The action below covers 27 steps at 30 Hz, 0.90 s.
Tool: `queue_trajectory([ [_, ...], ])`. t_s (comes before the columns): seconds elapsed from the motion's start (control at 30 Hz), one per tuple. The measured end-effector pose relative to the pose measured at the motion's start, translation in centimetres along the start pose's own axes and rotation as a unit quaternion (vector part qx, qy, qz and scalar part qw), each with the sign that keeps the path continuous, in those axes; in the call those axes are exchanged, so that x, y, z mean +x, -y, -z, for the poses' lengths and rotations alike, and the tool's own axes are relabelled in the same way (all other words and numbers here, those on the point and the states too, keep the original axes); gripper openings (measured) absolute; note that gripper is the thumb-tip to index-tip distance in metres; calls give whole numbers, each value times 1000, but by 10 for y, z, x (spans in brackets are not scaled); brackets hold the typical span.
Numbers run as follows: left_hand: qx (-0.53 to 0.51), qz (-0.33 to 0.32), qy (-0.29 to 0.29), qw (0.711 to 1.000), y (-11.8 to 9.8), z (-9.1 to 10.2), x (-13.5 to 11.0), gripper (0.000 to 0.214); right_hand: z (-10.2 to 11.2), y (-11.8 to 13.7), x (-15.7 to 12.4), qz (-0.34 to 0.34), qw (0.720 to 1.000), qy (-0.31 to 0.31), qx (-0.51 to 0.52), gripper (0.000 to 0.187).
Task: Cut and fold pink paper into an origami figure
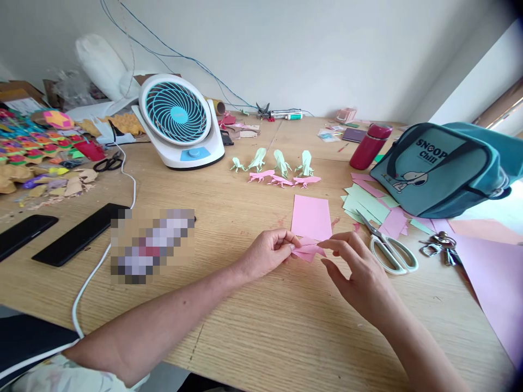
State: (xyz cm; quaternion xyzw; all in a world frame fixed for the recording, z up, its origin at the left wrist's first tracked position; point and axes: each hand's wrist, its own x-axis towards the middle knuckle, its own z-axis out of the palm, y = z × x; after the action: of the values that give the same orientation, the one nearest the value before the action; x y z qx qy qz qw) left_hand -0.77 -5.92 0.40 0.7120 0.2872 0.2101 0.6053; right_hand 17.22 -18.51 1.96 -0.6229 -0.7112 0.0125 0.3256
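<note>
A small piece of pink paper [307,250], folded to points, is between my two hands just above the wooden table. My left hand [267,251] pinches its left edge between thumb and fingers. My right hand [354,271] is at its right tip, thumb apart from the fingers, with the index fingertip at or against the paper. Right behind lies a flat pink sheet [312,215]. Farther back stand several folded green paper figures [281,163], with pink folded figures [280,179] in front of them.
White-handled scissors [390,251] and keys [441,247] lie to the right, near green paper pieces [363,202]. A teal bag [429,169] and red bottle [371,146] stand behind them. At the back left is a white fan [180,122]; a white cable [92,277] crosses the table's left side.
</note>
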Motion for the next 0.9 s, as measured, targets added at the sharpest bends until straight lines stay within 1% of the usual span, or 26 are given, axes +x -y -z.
queue_trajectory([
  [0.1, -24, 21, 15, 999, -2, -2, -2, 13, -3, 1, -1, 48, 998, 22, -45, 25],
  [0.17, -24, 33, 32, 999, -4, -3, -4, 12, -7, 3, -2, 79, 994, 40, -68, 21],
  [0.27, 19, 34, 51, 998, -8, -5, -9, 11, -12, 8, -4, 120, 986, 65, -97, 12],
  [0.33, 81, 5, 57, 995, -10, -4, -12, 11, -15, 10, -6, 137, 981, 77, -110, 11],
  [0.4, 161, -40, 76, 983, -11, -3, -15, 13, -17, 12, -9, 141, 979, 91, -113, 12],
  [0.5, 294, -105, 111, 944, -13, -2, -18, 15, -19, 13, -14, 129, 980, 112, -106, 14],
  [0.6, 380, -151, 119, 905, -13, 1, -18, 15, -19, 12, -16, 127, 979, 124, -102, 13],
  [0.67, 384, -184, 138, 894, -13, 2, -18, 14, -18, 11, -16, 131, 977, 131, -105, 12],
  [0.77, 355, -229, 168, 891, -10, 4, -19, 16, -17, 11, -17, 139, 975, 135, -107, 12],
  [0.9, 352, -256, 172, 884, -4, 6, -21, 16, -17, 10, -19, 146, 976, 135, -93, 17],
])
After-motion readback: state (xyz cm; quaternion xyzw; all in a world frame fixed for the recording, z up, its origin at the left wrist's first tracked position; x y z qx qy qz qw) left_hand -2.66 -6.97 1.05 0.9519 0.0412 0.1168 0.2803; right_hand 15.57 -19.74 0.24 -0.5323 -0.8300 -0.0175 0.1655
